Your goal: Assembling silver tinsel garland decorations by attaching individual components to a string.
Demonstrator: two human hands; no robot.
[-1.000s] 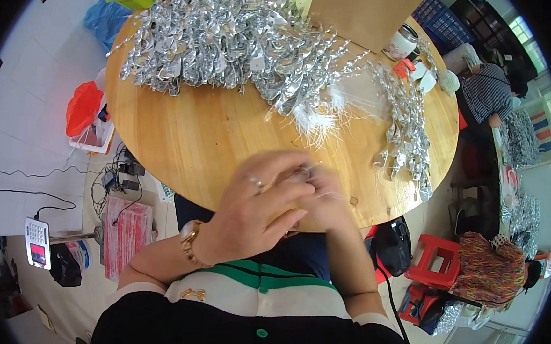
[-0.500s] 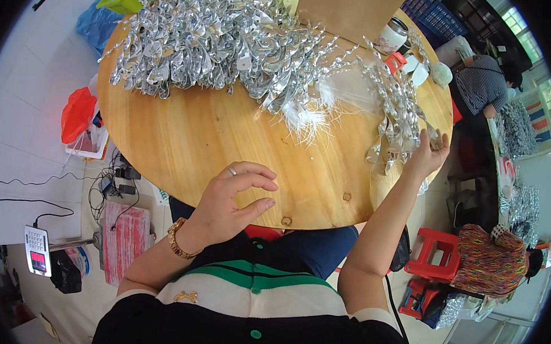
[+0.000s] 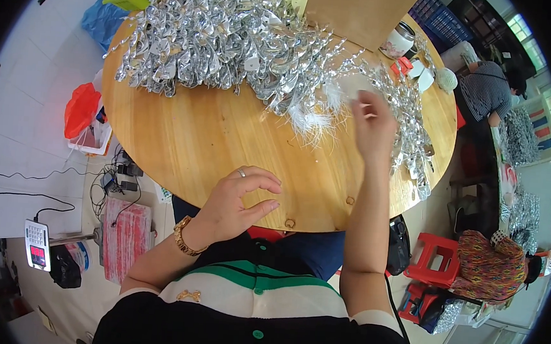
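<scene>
Shiny, curled foil leaves crowd the silver heap point(image 3: 208, 39) at the back of the smooth wooden table point(image 3: 182, 133); a narrower bundle of silver strands point(image 3: 411, 133) lies on the right, with wispy white feathers point(image 3: 311, 119) between. My right hand point(image 3: 376, 125) has swung in from the bundle's outer side toward the feathers, fingers half-curled; blurred, so I can't tell whether it grips anything. My left hand point(image 3: 241, 203) stays cupped wide, bare, near the edge.
</scene>
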